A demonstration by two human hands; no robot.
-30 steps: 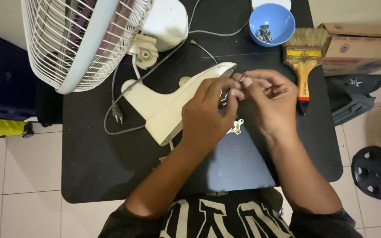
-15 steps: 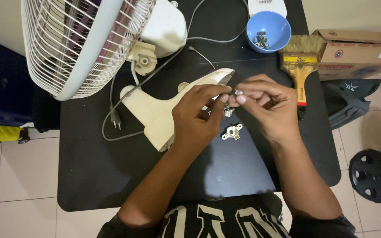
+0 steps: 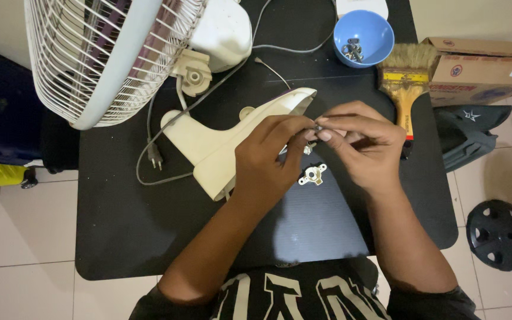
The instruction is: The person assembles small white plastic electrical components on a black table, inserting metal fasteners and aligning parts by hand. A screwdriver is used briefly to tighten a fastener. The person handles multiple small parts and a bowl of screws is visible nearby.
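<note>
fan point(image 3: 108, 53) left | bowl point(image 3: 364, 32) behind brush point(image 3: 407, 80) | bracket point(image 3: 313, 175) below hands

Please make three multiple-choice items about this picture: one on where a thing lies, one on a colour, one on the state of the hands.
1. Where is the paintbrush?
A. on the floor
B. on the black table, right of the hands
C. inside the bowl

2. What colour is the bowl holding metal parts?
A. blue
B. red
C. green

3. What are the two hands doing?
A. resting flat on the table
B. gripping the fan cage
C. pinching a small part together

Answers: 1 B, it lies on the black table by the right hand. 2 A, its rim is blue. 3 C, the left hand and right fingertips meet on a small part.
</note>
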